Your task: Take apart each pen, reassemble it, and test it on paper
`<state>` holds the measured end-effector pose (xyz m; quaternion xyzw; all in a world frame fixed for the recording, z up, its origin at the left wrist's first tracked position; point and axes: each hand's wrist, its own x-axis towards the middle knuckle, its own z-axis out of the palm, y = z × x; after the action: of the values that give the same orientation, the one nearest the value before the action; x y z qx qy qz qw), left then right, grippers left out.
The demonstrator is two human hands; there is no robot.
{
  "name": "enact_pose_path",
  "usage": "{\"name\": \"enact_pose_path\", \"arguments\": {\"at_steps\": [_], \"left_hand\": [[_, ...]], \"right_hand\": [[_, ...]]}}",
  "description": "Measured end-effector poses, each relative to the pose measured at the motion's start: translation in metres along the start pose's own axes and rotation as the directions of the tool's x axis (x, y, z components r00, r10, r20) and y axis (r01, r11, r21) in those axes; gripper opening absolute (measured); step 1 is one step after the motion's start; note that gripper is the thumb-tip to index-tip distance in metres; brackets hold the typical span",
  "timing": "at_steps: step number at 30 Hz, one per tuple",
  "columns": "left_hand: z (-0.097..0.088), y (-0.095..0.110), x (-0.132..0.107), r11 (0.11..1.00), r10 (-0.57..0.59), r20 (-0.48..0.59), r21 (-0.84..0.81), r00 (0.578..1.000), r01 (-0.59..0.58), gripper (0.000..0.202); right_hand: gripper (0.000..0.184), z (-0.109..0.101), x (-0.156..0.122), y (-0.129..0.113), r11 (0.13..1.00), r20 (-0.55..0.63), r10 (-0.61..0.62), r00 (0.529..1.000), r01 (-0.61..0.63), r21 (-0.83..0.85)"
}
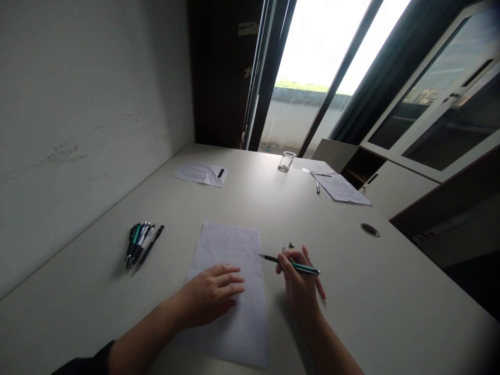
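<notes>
A white sheet of paper (234,250) with handwritten lines near its top lies on the pale desk (390,302) in front of me. My left hand (213,294) rests flat on the sheet's lower half, fingers stretched out. My right hand (299,278) is closed around a green pen (291,264), whose tip touches the sheet's right edge. Just beyond my right hand sits a small object (287,247) that I cannot make out.
Several pens (141,244) lie in a row at the left, near the wall. Farther back are a paper with a black clip (203,173), a small glass beaker (286,161), and more sheets (339,187) with a pen (317,186). A cable grommet (369,229) is at the right.
</notes>
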<state>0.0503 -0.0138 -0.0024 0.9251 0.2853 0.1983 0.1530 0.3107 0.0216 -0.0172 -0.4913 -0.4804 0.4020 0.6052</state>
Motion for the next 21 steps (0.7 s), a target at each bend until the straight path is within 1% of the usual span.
{"name": "enact_pose_path", "arguments": {"at_steps": [2, 4, 6, 8, 10, 12, 14, 16, 18, 21], "left_hand": [[0.001, 0.001, 0.0, 1.0, -0.006, 0.024, 0.008, 1.0, 0.006, 0.041], [-0.001, 0.0, -0.001, 0.999, -0.029, 0.053, 0.032, 0.998, 0.027, 0.051], [-0.005, 0.0, -0.002, 0.998, -0.042, 0.088, 0.057, 0.995, 0.037, 0.058], [-0.008, 0.0, -0.003, 0.997, -0.049, 0.12, 0.072, 0.992, 0.041, 0.06], [-0.009, 0.0, -0.003, 0.996, -0.066, 0.125, 0.073, 0.99, 0.057, 0.059], [-0.009, 0.0, -0.003, 0.995, -0.083, 0.105, 0.067, 0.991, 0.077, 0.056], [-0.008, 0.0, -0.004, 0.994, -0.098, 0.073, 0.056, 0.992, 0.094, 0.053], [-0.006, -0.001, -0.004, 0.993, -0.11, 0.051, 0.057, 0.993, 0.107, 0.054], [-0.004, -0.001, -0.004, 0.99, -0.123, 0.038, 0.078, 0.992, 0.12, 0.057], [0.001, 0.0, -0.003, 0.982, -0.144, 0.038, 0.127, 0.989, 0.138, 0.065]], "right_hand": [[0.026, 0.003, 0.0, 0.004, 1.0, 0.03, 0.01, 1.0, -0.01, -0.01], [0.024, 0.007, 0.002, 0.007, 0.999, 0.07, 0.037, 0.997, -0.038, 0.023], [0.025, 0.012, 0.007, 0.009, 0.994, 0.136, 0.067, 0.989, -0.077, 0.074], [0.032, 0.018, 0.013, 0.01, 0.984, 0.222, 0.102, 0.97, -0.131, 0.12], [0.04, 0.023, 0.018, 0.008, 0.978, 0.292, 0.127, 0.948, -0.169, 0.124], [0.04, 0.028, 0.022, 0.004, 0.986, 0.33, 0.141, 0.933, -0.163, 0.038], [0.034, 0.033, 0.023, -0.003, 0.986, 0.339, 0.147, 0.929, -0.112, -0.121], [0.031, 0.037, 0.023, -0.008, 0.964, 0.349, 0.157, 0.924, -0.067, -0.256], [0.03, 0.039, 0.023, -0.009, 0.951, 0.371, 0.166, 0.914, -0.049, -0.305], [0.03, 0.04, 0.024, -0.006, 0.943, 0.404, 0.181, 0.897, -0.042, -0.329]]}}
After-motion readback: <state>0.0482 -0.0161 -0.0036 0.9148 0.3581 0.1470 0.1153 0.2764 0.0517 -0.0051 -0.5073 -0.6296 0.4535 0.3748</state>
